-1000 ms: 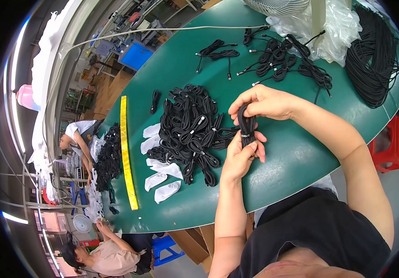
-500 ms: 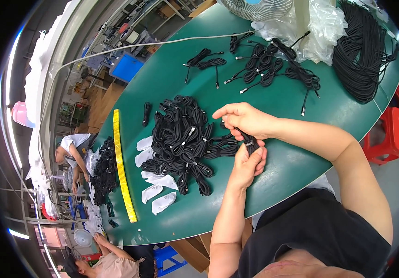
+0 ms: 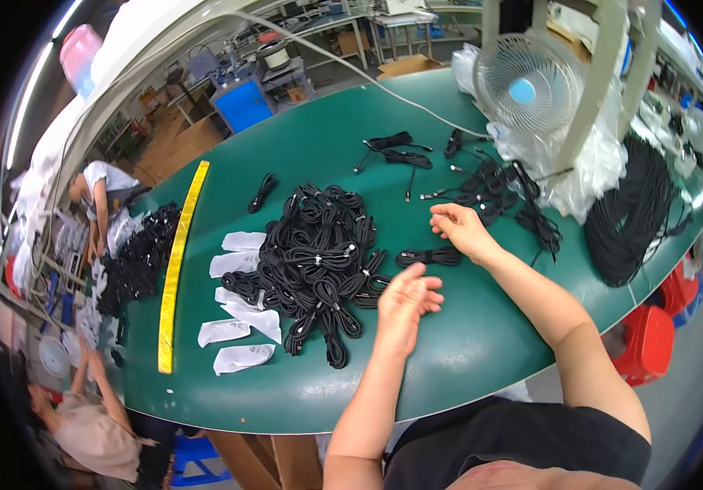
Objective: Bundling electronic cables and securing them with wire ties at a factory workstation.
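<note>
Between my two hands a coiled black cable (image 3: pixel 429 258) lies on the green table. My left hand (image 3: pixel 404 309) is held above the table beside the pile, fingers apart and nothing in them. Just above that coil is my right hand (image 3: pixel 463 230), its fingers loosely bent, with nothing visible in its grasp. To the left, a big pile of coiled black cables (image 3: pixel 319 253) covers the table, some showing silvery plugs. White slips (image 3: pixel 243 358) stick out along the pile's left side.
A yellow strip (image 3: pixel 181 269) crosses the table (image 3: pixel 229 402) on the left. Toward the back right lie looser cables (image 3: pixel 490 184), plastic bags (image 3: pixel 600 167), a fan (image 3: pixel 527 86) and a thick bundle of long cords (image 3: pixel 633 212). Two people sit at the left; red stools (image 3: pixel 644 347) stand at right.
Both hands have let go of a coiled cable and moved apart. A coil now lies on the table between them. The view has turned, showing more of the right side.
</note>
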A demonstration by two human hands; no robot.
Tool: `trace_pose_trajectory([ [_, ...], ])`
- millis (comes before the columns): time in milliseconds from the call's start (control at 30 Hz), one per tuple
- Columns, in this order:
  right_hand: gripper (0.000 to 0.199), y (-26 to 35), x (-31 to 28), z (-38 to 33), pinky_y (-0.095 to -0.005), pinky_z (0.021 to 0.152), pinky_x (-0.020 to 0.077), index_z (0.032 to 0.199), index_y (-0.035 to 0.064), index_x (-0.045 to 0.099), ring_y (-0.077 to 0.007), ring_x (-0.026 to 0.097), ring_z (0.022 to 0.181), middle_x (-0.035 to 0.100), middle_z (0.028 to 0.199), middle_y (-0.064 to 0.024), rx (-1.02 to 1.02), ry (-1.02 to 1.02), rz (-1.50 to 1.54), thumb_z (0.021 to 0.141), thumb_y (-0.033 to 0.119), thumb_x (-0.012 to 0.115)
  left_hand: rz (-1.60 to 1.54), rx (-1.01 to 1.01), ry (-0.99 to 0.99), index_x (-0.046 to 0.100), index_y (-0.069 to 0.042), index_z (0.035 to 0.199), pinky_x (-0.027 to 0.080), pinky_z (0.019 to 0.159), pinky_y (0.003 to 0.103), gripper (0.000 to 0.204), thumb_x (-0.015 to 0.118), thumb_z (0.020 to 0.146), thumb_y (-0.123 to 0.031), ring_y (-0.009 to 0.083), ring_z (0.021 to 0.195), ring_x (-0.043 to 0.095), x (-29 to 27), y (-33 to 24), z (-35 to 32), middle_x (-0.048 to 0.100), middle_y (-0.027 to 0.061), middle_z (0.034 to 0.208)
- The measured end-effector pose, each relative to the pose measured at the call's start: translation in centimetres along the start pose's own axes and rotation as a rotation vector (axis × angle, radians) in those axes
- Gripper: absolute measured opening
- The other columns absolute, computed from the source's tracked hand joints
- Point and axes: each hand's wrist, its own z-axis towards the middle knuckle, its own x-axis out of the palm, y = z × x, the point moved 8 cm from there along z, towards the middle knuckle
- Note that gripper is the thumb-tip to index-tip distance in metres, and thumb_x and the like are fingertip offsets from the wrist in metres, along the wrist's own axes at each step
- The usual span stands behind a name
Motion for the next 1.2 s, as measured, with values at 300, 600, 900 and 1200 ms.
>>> trace_pose_trajectory([
  [300,0.052,2.4,3.8,15.9,-0.0432,0.094,0.0346,0.124,0.0071,0.044,-0.0301,0.041,0.116,0.046,0.124,-0.0141,-0.354,-0.025,-1.046,0.076,0.023,0.058,0.309,-0.146,0.035,0.052,0.0,0.112,0.045,0.065,0.023,0.025,0.049,0.091,-0.014,0.01,0.072,0.055,1.7,4.2,-0.8,0.06,0.0059,0.088],
  [600,0.073,-0.2,3.3,23.3,-0.0439,0.095,0.0363,0.133,0.0088,0.034,-0.032,0.036,0.12,0.044,0.128,-0.0126,0.021,-0.028,-1.173,0.071,0.033,0.062,0.418,-0.147,0.004,0.054,-0.001,0.11,0.047,0.06,0.022,0.023,0.048,0.09,-0.011,0.0092,0.069,0.057,0.9,5.1,-0.6,0.061,0.0052,0.085],
  [900,0.033,5.6,1.7,11.2,-0.0382,0.081,0.0446,0.096,0.005,0.058,-0.0314,0.047,0.097,0.053,0.099,-0.0124,-0.534,-0.146,-1.05,0.063,0.007,0.059,0.392,-0.125,-0.027,0.053,0.003,0.11,0.046,0.061,0.023,0.022,0.047,0.091,-0.008,0.0109,0.069,0.055,1.1,4.5,-0.7,0.06,0.0072,0.085],
  [1200,0.049,12.3,4.3,-7.8,-0.0388,0.086,0.0446,0.107,0.0044,0.053,-0.0322,0.048,0.106,0.046,0.122,-0.0125,-1.015,0.345,-0.852,0.06,-0.006,0.059,-0.197,0.08,0.023,0.04,0.001,0.125,0.043,0.059,0.026,0.048,0.039,0.094,-0.036,0.0149,0.073,0.056,0.5,0.4,0.4,0.055,0.0084,0.098],
])
